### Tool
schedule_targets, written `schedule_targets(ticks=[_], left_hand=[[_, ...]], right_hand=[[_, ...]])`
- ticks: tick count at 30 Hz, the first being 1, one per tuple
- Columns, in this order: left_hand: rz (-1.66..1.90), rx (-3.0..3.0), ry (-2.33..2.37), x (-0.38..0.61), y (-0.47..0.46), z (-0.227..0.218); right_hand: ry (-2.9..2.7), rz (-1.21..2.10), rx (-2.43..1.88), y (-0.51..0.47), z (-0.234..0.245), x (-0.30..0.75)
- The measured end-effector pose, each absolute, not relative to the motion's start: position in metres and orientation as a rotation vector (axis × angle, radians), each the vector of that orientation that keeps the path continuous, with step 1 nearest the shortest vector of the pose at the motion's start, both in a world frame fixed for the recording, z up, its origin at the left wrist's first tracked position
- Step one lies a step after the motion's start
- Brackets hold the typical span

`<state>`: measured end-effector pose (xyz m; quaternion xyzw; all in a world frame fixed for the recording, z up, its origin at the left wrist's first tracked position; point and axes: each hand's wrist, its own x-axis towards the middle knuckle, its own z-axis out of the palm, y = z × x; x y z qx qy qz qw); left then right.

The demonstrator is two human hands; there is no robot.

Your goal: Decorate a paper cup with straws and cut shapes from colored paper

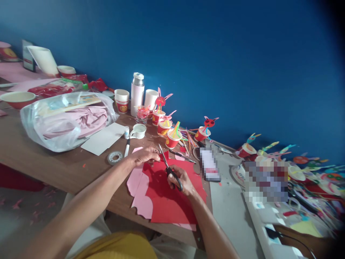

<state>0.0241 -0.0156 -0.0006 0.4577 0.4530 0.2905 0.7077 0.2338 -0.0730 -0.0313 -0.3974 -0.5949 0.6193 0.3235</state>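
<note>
My right hand (183, 180) is closed around the black handles of a pair of scissors (169, 170), whose blades point up and away from me. Left of the blades, my left hand (145, 157) pinches a small piece of red paper (165, 155) that shows beside its fingertips. Both hands are above a large sheet of red paper (172, 205) on the table. Pink paper (141, 198) with a wavy cut edge sticks out from under the red sheet on its left side.
A roll of tape (115, 157), a marker (126, 148) and white card (104, 138) lie left of the paper. Red paper cups (174, 139) with straws and a thermos (137, 95) stand behind. A plastic bag (67, 122) sits left, a phone (210, 164) right.
</note>
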Motion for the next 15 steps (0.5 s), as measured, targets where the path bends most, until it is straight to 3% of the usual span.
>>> schedule_targets(ticks=[15], left_hand=[[0.669, 1.037, 0.917, 0.0282, -0.0179, -0.0008]], right_hand=[[-1.465, 1.596, -1.02, -0.0708, -0.0333, 0.2311]])
